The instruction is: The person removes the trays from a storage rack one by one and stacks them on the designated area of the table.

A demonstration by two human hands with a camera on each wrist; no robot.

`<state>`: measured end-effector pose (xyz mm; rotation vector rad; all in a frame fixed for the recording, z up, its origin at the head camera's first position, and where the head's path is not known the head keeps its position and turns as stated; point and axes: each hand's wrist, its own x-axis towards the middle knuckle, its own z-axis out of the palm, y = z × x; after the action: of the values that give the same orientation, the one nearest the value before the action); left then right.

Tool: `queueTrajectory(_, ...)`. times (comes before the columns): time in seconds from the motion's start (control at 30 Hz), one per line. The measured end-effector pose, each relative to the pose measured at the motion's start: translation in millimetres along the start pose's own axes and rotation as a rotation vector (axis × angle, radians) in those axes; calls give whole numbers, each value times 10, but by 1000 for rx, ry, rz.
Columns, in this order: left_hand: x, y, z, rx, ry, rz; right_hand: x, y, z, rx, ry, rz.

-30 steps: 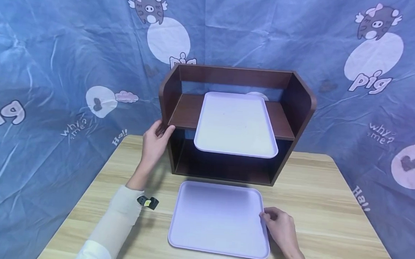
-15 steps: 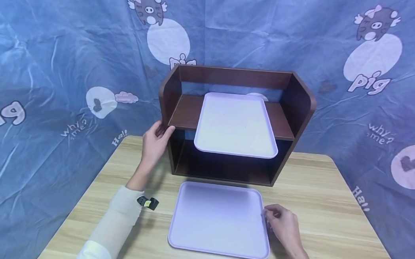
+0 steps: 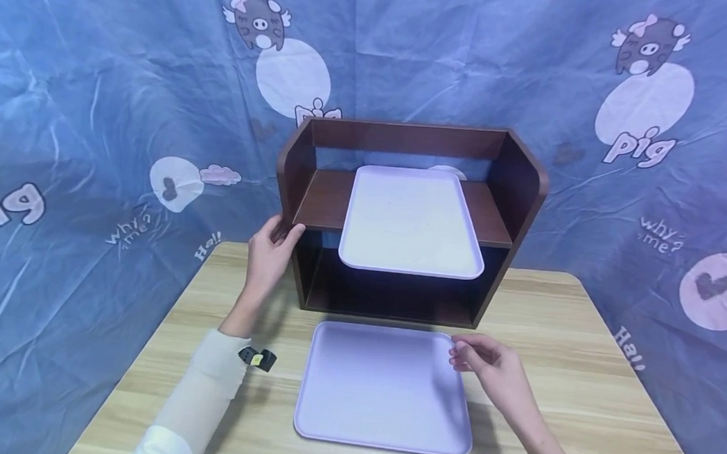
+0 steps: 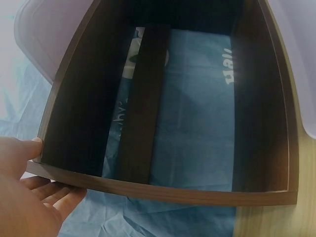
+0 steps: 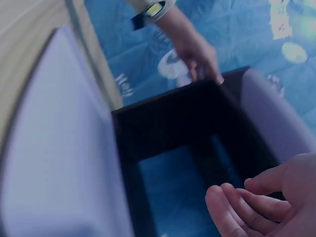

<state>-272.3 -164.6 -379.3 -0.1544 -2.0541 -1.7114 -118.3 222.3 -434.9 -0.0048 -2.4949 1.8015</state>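
Observation:
A dark brown two-tier desk shelf stands on the table. My left hand grips its left side panel at the level of the middle board; in the left wrist view the thumb lies on one side and the fingers on the other. One pale lilac tray lies on the middle board, its front end jutting out past the edge. Another lilac tray lies flat on the table in front of the shelf. Over that tray's far right corner hovers my right hand, fingers loosely bent around nothing.
The wooden table extends on both sides of the shelf. A blue cloth printed with pigs hangs behind and along the sides. A black wrist strap is on the left sleeve.
My right hand has come off the right rim of the table tray and moved up and away toward the shelf. The left hand keeps its grip; the trays lie where they were.

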Motion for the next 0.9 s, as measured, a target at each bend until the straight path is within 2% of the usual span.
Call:
queueTrajectory(0.17, -15, 3, -3, 6, 4, 7, 42, -233, -37, 61, -48, -93)
queueTrajectory(0.33, -9, -7, 0, 3, 10, 20, 101, -433, -42, 113, -87, -118)
queueTrajectory(0.57, -14, -1, -3, -11, 3, 13, 187, -632, 7, 282, -174, -152)
queueTrajectory(0.7, -9, 3, -3, -17, 1, 20, 224, -742, 44, 365, -208, -126)
queueTrajectory(0.9, -5, 2, 1, -26, 4, 14, 244, -899, 101, 505, -250, -13)
